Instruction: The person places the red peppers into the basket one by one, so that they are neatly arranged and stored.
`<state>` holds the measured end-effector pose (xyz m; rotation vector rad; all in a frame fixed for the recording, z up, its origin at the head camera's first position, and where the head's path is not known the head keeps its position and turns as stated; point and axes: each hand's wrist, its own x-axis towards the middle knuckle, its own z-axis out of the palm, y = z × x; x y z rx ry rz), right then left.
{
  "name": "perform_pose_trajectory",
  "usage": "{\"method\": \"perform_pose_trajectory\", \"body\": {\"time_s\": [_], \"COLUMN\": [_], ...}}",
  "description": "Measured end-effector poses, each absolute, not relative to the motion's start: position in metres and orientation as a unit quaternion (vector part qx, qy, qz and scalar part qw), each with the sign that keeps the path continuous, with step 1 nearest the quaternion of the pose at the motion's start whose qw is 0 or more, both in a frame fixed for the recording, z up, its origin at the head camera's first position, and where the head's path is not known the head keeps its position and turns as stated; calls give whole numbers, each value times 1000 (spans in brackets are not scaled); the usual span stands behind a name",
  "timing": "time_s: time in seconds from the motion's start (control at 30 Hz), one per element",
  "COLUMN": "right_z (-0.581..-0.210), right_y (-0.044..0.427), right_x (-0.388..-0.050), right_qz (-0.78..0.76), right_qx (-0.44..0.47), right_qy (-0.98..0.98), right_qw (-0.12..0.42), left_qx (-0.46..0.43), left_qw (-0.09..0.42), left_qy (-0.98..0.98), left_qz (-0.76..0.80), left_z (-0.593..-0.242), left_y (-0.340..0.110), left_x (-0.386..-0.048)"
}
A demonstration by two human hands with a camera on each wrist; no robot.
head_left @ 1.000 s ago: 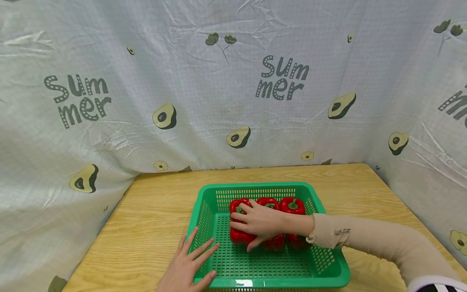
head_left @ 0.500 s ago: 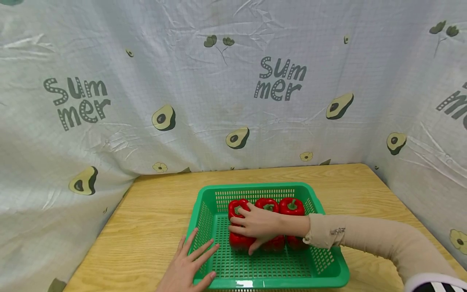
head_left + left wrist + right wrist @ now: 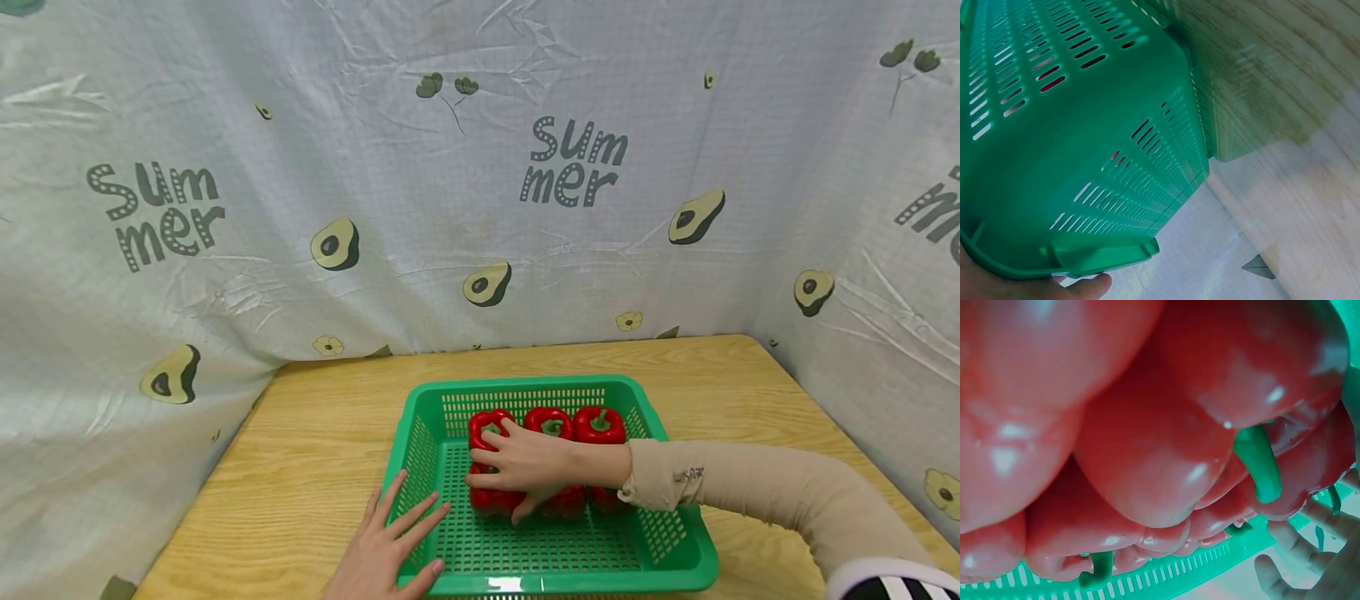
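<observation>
A green plastic basket (image 3: 540, 582) holds several red bell peppers (image 3: 600, 424) with green stems. Three stand in its back row, and others in front of them are partly covered by my right hand (image 3: 528, 462). That hand lies palm down over the leftmost peppers, fingers spread and touching them, thumb toward the front. Up close in the right wrist view, glossy bell peppers (image 3: 1154, 456) fill the frame, with the spread fingers at lower right. My left hand (image 3: 382, 546) reaches over the basket's front left corner, fingers apart; the left wrist view shows fingertips at the basket rim.
The basket stands on a wooden table (image 3: 315, 433). Bare slotted floor shows in its left and front parts. Behind and at both sides hangs a white curtain (image 3: 420, 183) printed with avocados and lettering.
My right hand has shifted slightly over the left peppers, and the front left pepper sits a little nearer the basket's front. My left hand stays at the basket's corner.
</observation>
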<state>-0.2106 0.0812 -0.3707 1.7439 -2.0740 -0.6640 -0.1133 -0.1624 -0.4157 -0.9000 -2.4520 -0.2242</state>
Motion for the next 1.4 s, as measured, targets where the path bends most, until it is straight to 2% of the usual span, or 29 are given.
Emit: {"method": "perform_pose_trajectory", "body": {"time_s": [0.73,1.0,1.4], "right_z": [-366,-367,-366], "right_y": [83,84,85], "right_x": [-213,-211,-212], "right_qz": [-230,-235,-241], "right_qx": [613,615,612], "right_qy": [-744,-738,-741], "right_qw": [132,146,137], "left_qx": [-333,-338,-335], "left_qw": [254,252,255], "left_qy": [-905,-902,-902], "left_qz": [-77,-91,-92], "left_z": [-414,-413,-412], "left_y": [-164,-164,-163], "left_x": [-113,-113,-113]}}
